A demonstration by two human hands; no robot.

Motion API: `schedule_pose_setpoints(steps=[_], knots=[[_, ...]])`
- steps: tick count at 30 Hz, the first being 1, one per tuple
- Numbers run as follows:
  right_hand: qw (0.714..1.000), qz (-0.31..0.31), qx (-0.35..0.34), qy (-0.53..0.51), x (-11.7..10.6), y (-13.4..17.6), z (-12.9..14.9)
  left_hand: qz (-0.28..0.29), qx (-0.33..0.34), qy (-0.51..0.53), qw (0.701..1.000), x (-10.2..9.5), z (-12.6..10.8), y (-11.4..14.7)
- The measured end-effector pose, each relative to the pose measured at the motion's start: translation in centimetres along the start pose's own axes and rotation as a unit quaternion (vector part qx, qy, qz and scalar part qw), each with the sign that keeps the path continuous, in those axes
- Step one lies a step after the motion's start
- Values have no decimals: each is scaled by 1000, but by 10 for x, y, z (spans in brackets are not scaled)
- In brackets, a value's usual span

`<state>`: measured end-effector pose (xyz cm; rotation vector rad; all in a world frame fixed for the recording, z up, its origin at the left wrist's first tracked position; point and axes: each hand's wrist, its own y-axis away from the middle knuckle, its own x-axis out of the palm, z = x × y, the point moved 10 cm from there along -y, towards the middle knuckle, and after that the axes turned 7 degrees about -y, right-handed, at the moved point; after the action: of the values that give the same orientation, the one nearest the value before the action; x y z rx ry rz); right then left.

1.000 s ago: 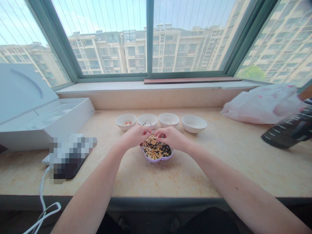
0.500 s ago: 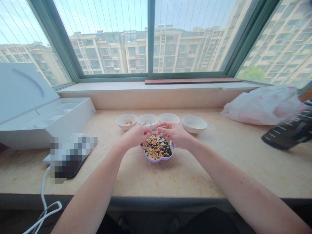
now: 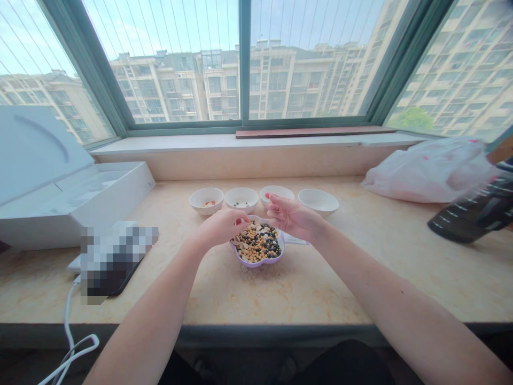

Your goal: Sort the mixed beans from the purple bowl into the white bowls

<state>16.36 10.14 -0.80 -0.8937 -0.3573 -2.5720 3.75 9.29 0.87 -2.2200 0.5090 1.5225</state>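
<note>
A purple-rimmed bowl with a lobed edge and a pale handle stands in front of me. It holds a mix of black beans, small yellow beans and pale flat seeds. My left hand is over its left rim, fingers bent together in a pinch; anything between them is hidden. My right hand is above the bowl's upper right, in front of the third white bowl, fingers curled and thumb pressed in. What it pinches is too small to make out.
Beyond lie more white bowls: the leftmost bowl with reddish and pale bits, another bowl with dark beans, and a right-hand bowl. An open white box and phone are left; a plastic bag and dark jug right.
My right hand has lifted and turned, moving apart from my left hand toward the third bowl. The bowl's handle now shows beneath it. The left hand has hardly moved.
</note>
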Motion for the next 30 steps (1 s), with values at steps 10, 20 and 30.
schedule_pose_setpoints(steps=[10,20,30], knots=[[993,13,-36,115,2,0,7,-2,6,8,1000,1,1,-1],[699,3,-356,621,39,24,30,-7,9,9,1000,0,-1,-1],[667,8,-391,634,44,31,30,-2,11,17,1000,1,-2,0]])
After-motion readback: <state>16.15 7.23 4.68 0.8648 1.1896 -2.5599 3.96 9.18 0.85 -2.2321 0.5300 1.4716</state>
